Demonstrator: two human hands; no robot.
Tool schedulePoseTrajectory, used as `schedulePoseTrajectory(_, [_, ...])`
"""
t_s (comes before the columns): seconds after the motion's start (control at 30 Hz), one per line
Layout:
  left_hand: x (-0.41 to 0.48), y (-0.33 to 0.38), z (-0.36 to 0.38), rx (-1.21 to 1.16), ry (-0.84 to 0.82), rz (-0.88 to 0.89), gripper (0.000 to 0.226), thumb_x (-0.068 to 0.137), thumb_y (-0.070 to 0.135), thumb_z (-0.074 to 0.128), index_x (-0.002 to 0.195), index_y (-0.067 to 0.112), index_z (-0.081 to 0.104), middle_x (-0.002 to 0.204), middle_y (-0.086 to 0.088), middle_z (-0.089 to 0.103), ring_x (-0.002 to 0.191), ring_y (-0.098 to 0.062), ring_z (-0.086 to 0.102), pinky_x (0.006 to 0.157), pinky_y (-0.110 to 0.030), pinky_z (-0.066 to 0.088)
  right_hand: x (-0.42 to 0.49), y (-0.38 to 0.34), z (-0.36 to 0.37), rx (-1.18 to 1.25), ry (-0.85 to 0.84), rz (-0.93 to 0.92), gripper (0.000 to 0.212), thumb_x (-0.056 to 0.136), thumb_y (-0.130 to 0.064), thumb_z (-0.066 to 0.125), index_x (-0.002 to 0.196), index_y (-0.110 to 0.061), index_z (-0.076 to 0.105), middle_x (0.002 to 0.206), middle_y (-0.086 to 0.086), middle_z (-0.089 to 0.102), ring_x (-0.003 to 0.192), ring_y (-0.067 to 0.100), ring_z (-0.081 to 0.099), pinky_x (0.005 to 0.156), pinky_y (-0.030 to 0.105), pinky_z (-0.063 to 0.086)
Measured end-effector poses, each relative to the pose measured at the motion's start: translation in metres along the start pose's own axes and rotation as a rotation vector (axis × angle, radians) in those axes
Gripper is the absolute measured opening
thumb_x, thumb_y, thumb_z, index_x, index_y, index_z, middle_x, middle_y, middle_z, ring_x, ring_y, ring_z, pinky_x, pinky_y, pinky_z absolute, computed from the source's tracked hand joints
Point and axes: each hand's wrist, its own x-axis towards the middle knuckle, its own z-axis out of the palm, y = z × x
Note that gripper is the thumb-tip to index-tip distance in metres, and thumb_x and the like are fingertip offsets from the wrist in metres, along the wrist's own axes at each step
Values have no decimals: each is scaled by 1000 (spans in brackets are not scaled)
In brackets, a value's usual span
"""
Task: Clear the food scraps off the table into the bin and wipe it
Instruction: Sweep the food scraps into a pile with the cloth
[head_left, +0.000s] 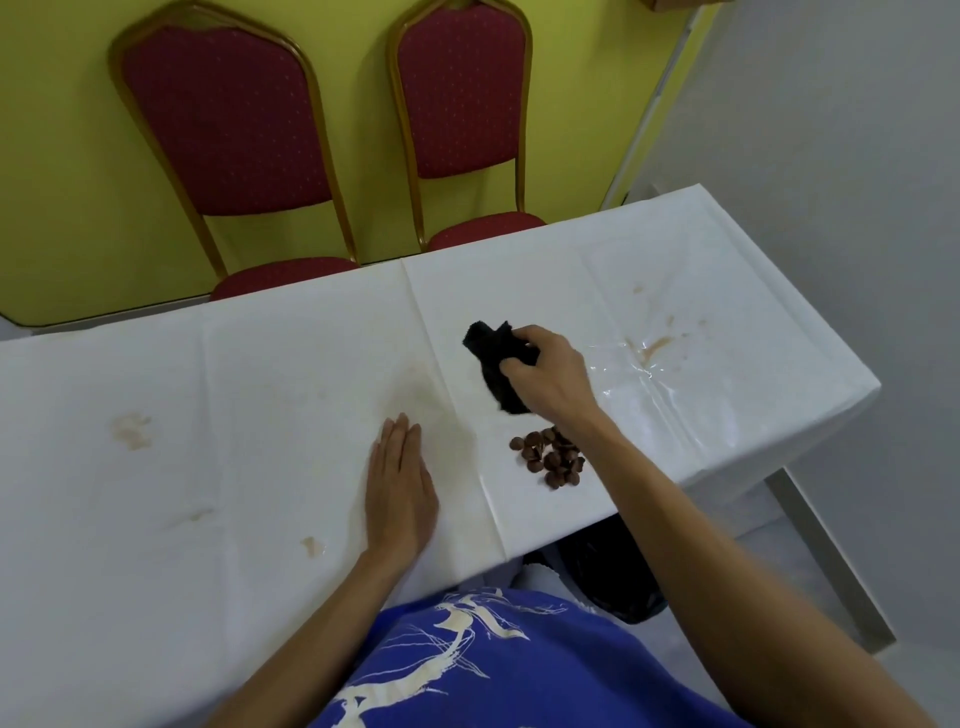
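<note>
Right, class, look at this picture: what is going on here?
A person stands at a white-covered table. The right hand has its grip on a black cloth at the tabletop, and the left hand lies flat on the cover. A pile of brown food scraps lies by the near edge, uncleared. Brownish stains mark the cover. What looks like a black bin bag sits below the edge.

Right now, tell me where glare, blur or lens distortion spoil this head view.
Head view: glare on the glossy tablecloth right of the black cloth; the wide-angle lens bows the tablecloth's far edge and tilts the chairs; overall slightly soft; lighting even, only faint shadows.
</note>
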Motion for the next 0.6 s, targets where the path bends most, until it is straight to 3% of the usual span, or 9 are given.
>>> schedulePoseTrajectory(0.1, [2, -1, 1, -26, -9, -21, 44, 96, 4, 48, 139, 0, 48, 151, -14, 42, 145, -26, 31, 121, -38, 20, -13, 6, 31, -9, -55, 94, 33, 91, -28, 57, 120, -13, 58, 105, 7, 69, 86, 21, 67, 72, 32, 56])
schedulePoseTrajectory(0.2, [2, 0, -1, -50, -18, -19, 43, 96, 3, 46, 139, 1, 48, 152, -13, 40, 146, -27, 29, 121, -40, 21, -26, 23, 61, -298, -171, 126, 40, 97, -33, 50, 127, -7, 46, 119, 15, 58, 104, 32, 59, 80, 40, 50])
schedulePoseTrajectory(0.3, [2, -1, -4, -69, -38, -28, 44, 98, 5, 42, 142, 3, 45, 155, -11, 36, 148, -24, 24, 122, -40, 20, -39, 33, 74, -584, -133, 30, 37, 96, -25, 49, 128, -10, 41, 121, 14, 47, 110, 31, 46, 71, 38, 40])
schedulePoseTrajectory(0.43, [2, 1, -6, -72, -58, -26, 44, 98, 5, 41, 142, 2, 44, 156, -12, 35, 149, -25, 22, 122, -40, 19, -46, 41, 74, -699, -97, -31, 38, 92, -15, 55, 127, -15, 42, 115, 11, 48, 99, 29, 50, 62, 37, 37])
schedulePoseTrajectory(0.6, [2, 9, -18, -103, -135, -6, 47, 97, 6, 45, 144, 6, 44, 158, -9, 31, 150, -23, 18, 123, -38, 12, -47, 40, 62, -721, -146, -22, 34, 90, -20, 58, 122, -13, 50, 115, 12, 47, 97, 28, 51, 64, 36, 38])
